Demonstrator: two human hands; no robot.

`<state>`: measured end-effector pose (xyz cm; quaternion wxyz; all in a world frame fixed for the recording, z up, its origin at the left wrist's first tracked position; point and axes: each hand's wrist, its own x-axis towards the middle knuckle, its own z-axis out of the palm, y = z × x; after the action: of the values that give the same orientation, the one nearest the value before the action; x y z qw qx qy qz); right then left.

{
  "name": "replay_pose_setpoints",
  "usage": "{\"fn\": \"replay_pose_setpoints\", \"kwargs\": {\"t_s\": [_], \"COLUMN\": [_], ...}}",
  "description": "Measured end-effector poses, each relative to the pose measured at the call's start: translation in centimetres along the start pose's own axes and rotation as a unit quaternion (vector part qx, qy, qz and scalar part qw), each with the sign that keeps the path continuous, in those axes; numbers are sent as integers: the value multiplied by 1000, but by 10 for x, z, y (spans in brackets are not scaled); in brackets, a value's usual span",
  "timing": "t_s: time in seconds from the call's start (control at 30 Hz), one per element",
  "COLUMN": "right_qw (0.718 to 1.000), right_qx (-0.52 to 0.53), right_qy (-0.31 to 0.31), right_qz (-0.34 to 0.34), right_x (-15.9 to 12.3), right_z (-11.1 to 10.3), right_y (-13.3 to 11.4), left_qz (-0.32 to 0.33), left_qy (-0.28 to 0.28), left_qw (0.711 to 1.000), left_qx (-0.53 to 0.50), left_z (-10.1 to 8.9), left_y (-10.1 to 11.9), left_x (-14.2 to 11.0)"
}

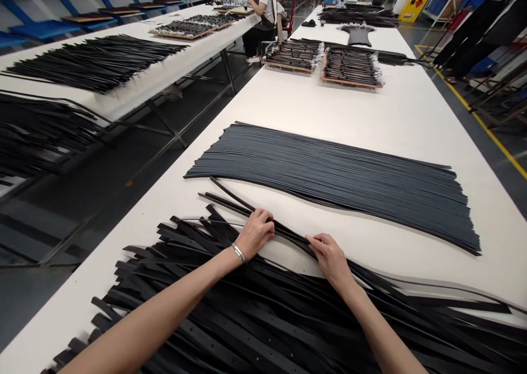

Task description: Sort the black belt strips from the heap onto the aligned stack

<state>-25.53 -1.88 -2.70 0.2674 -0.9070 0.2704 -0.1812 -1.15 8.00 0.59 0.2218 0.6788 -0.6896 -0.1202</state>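
My left hand (256, 232) is closed around a few long black strips (288, 232), which look like belts or straps. Farther right along the same strips, my right hand (327, 253) pinches them between thumb and fingers. Under my forearms spreads a loose pile of black strips (230, 319), their ends uneven at the left. Just beyond my hands lies a neat flat row of dark strips (329, 179), packed side by side on the white table (288, 102). The held strips stay apart from that row.
Two boards with bundled strips (294, 55) (352, 66) rest farther up the table, with more black strips (358, 16) behind. On the left table lies another strip pile (99, 61). A seated person (267, 11) works there; someone's dark-trousered legs (473, 39) stand at right.
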Motion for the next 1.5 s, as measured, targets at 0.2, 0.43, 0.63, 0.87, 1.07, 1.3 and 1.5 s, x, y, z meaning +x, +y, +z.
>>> {"fn": "replay_pose_setpoints", "kwargs": {"t_s": [0.2, 0.43, 0.63, 0.87, 1.07, 1.3, 1.5], "right_qw": [997, 999, 1000, 999, 999, 1000, 1000], "right_qx": [-58, -42, -3, 23, 29, 22, 16], "right_qy": [-32, 5, 9, 1, 4, 9, 15], "right_qz": [-46, -14, 7, 27, 23, 11, 8], "right_x": [-6, -9, -8, -6, -8, -8, -5], "right_z": [-4, 3, 6, 4, 8, 9, 8], "right_y": [-3, 8, 9, 8, 11, 14, 11], "left_qz": [-7, 7, -68, -156, -193, -92, -47], "left_qy": [-18, -160, -212, -287, -308, -204, -124], "left_qw": [999, 987, 972, 904, 866, 967, 991], "left_qx": [30, -4, -70, -275, -344, -118, -20], "left_z": [-2, -25, -12, -13, -14, -15, -17], "left_y": [-10, 8, -2, -21, -29, -8, 10], "left_x": [7, -34, -26, -1, -4, -6, -11]}}
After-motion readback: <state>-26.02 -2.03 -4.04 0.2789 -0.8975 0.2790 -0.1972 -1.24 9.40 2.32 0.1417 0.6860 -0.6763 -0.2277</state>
